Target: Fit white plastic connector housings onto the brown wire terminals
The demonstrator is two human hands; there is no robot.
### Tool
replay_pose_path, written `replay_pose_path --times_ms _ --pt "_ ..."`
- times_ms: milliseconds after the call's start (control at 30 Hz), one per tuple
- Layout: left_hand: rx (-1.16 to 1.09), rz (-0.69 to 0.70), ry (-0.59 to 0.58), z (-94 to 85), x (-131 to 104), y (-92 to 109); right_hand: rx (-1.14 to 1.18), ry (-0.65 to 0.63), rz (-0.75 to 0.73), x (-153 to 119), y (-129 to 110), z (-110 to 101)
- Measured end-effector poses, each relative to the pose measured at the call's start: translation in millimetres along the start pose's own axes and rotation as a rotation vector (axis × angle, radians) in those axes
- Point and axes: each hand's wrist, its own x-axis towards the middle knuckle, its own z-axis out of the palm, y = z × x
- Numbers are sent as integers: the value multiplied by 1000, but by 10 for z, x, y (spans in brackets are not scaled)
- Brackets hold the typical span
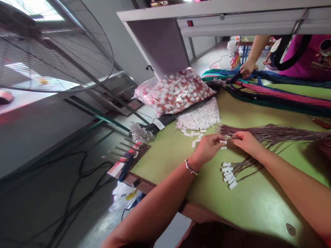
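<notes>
My left hand (pixel 209 148), a bracelet at its wrist, pinches a small white plastic connector (pixel 223 144) over the green table. Close beside it, the closed fingers of my right hand (pixel 247 143) grip a brown wire, mostly hidden by the fingers. A long bundle of brown wires (pixel 274 134) with bare metal ends lies just behind both hands. Nearer to me, several brown wires fitted with white connectors (pixel 228 175) rest in a small group. Loose white connectors (pixel 195 135) are scattered left of my hands, at the mouth of a clear bag of white connectors (pixel 200 115).
A large bag of white and orange parts (pixel 178 91) lies behind. Dark wires with metal terminals (pixel 142 132) reach the table's left edge, near a metal-pronged fixture (pixel 124 155). Across the table, another person's hand (pixel 248 68) touches coloured wire bundles (pixel 279 91). A fan (pixel 64 51) stands left.
</notes>
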Motion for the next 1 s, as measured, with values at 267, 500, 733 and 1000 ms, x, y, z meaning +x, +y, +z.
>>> replay_pose_path --times_ms 267,500,733,1000 --pt "211 381 -650 -107 -172 180 -16 86 -48 -9 -42 -26" --pt "701 115 77 -537 107 -41 163 48 -42 1 7 67" --pt "1000 19 62 -479 284 -154 55 60 -130 -10 26 60" --pt "1048 28 81 -401 350 -183 46 87 -127 6 46 70"
